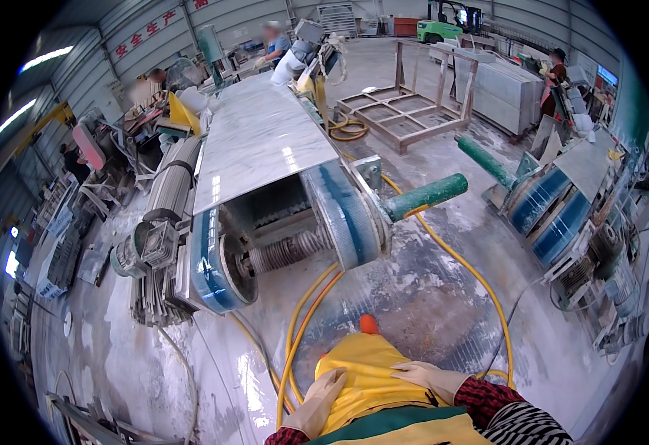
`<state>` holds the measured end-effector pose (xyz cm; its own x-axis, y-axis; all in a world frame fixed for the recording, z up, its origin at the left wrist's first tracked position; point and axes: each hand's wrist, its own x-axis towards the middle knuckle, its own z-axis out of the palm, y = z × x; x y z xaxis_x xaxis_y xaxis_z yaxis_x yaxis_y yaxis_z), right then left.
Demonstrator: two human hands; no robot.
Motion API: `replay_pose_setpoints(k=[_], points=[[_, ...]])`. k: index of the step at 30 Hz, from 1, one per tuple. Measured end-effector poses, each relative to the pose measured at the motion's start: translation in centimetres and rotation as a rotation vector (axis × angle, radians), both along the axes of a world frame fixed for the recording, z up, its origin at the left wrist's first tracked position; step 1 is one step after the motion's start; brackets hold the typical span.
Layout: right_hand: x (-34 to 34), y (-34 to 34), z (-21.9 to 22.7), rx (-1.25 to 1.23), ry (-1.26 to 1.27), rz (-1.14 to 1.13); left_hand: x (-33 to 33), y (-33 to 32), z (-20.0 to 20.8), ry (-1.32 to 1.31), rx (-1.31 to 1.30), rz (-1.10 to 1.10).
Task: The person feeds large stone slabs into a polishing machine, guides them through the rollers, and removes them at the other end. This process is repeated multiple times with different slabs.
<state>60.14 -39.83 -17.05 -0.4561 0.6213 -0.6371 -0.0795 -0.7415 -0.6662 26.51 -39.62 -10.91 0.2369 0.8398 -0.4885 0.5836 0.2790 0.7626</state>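
Observation:
My left hand (323,399), in a pale cream glove, rests against the left side of a yellow apron (373,371). On the apron's right side lies my right hand (432,377), gloved alike, its fingers stretched out along the cloth. Both hands look open and touch only the apron, which is creased between them. In front stands a belt conveyor whose wide blue belts (343,215) turn around its near end. A long, glossy white stone slab (261,141) with grey veins lies on top, beyond my hands' contact. Rusty coiled spring (291,251) shows between the belts.
A green roller (428,196) juts from the conveyor's right side. Yellow hoses (480,278) cross the wet floor around me. At right stands another blue-belted machine (551,211). Further back are a rusty metal frame (413,111), a green forklift (443,26) and several people.

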Motion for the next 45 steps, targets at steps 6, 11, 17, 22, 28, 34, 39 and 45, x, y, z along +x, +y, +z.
replay_pose_setpoints(k=[6,11,17,22,28,34,39,45], points=[[-0.7,0.1,1.9,0.022,-0.081,0.047,-0.2,-0.1,-0.7,-0.005,-0.048,0.022],[-0.8,0.8,3.5,0.513,-0.552,0.656,-0.2,0.1,-0.9,0.028,-0.037,0.000],[0.0,0.0,0.3,0.020,-0.065,0.044,-0.1,0.3,-1.3,0.030,-0.016,-0.007],[0.3,-0.2,-1.3,0.049,-0.092,0.069,0.0,0.5,-1.3,0.058,-0.036,-0.012],[1.3,0.0,-3.9,0.621,-0.430,0.568,0.0,0.5,-1.5,0.053,-0.029,-0.012],[0.7,0.1,-1.7,0.367,-0.317,0.384,0.0,0.3,-1.4,0.051,-0.038,-0.001],[0.7,-0.2,-2.3,0.314,-0.258,0.312,0.1,0.4,-1.0,0.059,-0.068,0.006],[1.0,-0.1,-2.2,0.308,-0.223,0.291,0.0,0.4,-0.9,0.039,-0.047,0.001]])
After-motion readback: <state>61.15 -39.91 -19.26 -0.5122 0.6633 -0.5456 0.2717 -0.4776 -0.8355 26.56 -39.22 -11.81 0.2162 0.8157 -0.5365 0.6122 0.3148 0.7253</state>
